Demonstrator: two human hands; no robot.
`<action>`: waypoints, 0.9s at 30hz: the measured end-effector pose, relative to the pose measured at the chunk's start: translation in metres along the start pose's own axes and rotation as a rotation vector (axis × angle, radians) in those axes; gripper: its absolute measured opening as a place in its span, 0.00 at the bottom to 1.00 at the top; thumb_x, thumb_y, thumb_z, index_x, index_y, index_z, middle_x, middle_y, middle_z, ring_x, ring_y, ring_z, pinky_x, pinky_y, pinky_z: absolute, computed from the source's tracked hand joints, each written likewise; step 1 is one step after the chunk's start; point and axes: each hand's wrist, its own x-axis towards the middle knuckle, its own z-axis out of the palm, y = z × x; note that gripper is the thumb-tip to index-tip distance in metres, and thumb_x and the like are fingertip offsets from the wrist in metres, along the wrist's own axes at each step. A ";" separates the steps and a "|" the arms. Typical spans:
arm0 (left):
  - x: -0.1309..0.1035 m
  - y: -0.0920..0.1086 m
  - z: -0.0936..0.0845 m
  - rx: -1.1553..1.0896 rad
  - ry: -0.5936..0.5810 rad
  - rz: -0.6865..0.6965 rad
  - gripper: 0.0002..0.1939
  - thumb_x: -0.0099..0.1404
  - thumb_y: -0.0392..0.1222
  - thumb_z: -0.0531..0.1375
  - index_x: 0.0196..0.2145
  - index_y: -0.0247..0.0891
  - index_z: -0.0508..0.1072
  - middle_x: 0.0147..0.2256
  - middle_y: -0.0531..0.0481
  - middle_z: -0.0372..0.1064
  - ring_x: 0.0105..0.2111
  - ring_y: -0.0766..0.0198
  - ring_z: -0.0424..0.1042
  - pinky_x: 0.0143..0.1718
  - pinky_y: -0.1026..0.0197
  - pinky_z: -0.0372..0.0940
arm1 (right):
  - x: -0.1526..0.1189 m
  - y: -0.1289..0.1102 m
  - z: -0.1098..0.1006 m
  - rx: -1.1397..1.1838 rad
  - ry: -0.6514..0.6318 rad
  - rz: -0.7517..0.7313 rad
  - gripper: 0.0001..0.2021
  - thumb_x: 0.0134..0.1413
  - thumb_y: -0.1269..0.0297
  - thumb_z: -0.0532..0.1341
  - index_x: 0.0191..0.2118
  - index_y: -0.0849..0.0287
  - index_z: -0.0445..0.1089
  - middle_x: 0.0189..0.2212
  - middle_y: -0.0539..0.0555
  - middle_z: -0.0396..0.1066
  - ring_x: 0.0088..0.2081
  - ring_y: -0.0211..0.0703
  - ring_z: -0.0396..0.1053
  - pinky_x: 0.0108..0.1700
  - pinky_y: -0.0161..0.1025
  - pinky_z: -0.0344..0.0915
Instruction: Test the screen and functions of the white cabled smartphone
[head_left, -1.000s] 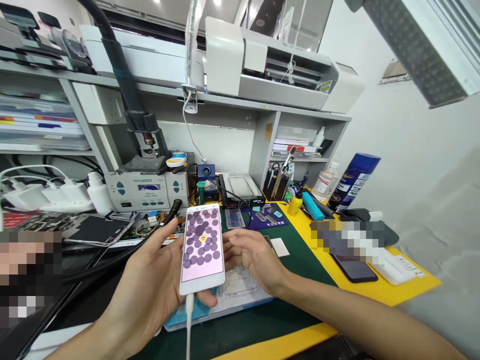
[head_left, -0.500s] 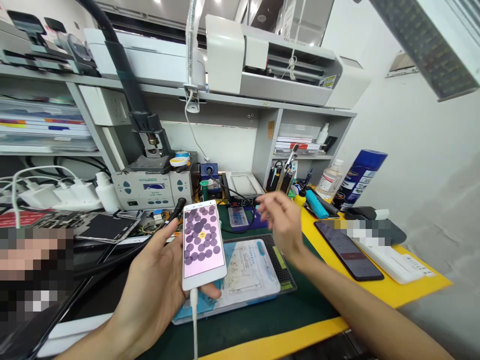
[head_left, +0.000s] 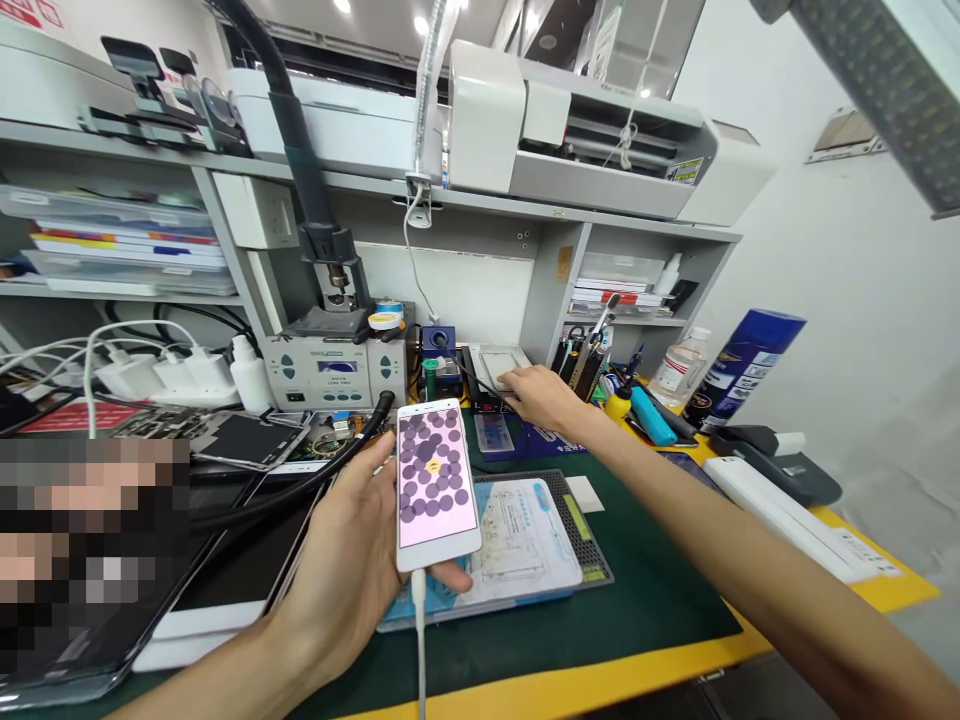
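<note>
My left hand (head_left: pixel 349 560) is wrapped round a white phone (head_left: pixel 437 487), screen up, showing dark circles on pink. A white cable (head_left: pixel 420 640) runs from its bottom edge. Farther back, my right hand (head_left: pixel 544 398) reaches to a flat device with a pale top plate (head_left: pixel 499 362); its fingertips lie at the plate's front right edge, and whether they grip anything is hidden. Under and beside the phone lies a clear-and-blue case (head_left: pixel 517 535) on a dark perforated mat (head_left: pixel 600 560). A small white piece (head_left: pixel 585 493) rests at the mat's right edge.
A grey control station (head_left: pixel 322 372) stands at the back left, with a black hose (head_left: pixel 352 445) curving forward. A pixelated area covers the left edge. At the right are a clear bottle (head_left: pixel 679 368), a blue spray can (head_left: pixel 746 368) and a long white box (head_left: pixel 787 520).
My right hand has moved back and left, from above the desk to the flat device. The view has shifted left, while my left hand keeps the phone.
</note>
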 end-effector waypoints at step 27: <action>-0.002 0.001 0.002 0.019 0.061 0.026 0.27 0.71 0.55 0.48 0.60 0.36 0.66 0.34 0.43 0.68 0.28 0.52 0.72 0.28 0.43 0.74 | -0.008 0.025 -0.011 -0.052 0.030 0.001 0.18 0.64 0.66 0.52 0.52 0.62 0.73 0.48 0.62 0.76 0.46 0.53 0.75 0.42 0.40 0.64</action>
